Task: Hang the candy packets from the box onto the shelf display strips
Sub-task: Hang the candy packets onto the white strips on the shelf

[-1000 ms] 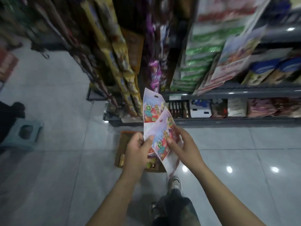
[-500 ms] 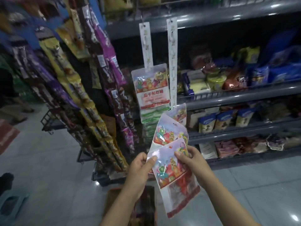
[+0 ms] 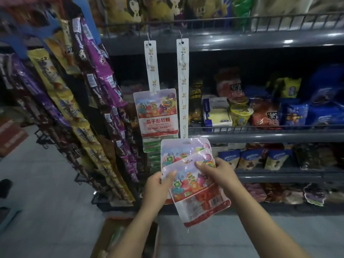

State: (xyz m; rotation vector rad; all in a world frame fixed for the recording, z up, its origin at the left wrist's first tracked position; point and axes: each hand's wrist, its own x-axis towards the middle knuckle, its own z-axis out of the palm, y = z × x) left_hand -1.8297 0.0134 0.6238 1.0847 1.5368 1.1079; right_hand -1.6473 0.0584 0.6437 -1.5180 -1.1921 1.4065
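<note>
Two candy packets (image 3: 193, 175) fanned below the empty right display strip (image 3: 183, 86). Left hand (image 3: 158, 189) pinches the left edge; right hand (image 3: 217, 174) fingers (image 3: 200, 165) grip the front packet's top. Judged light, floppy, slick film; hold near the header hole.

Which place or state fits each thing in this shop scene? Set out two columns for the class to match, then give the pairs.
Things:
1. left display strip
2. right display strip
3. front candy packet
4. cardboard box

Places or states:
A. on the floor by the shelf
B. held in both hands
C. hooks bare
D. carries a red-and-white packet

Pairs: 1-D, 2-C, 3-B, 4-A
</note>
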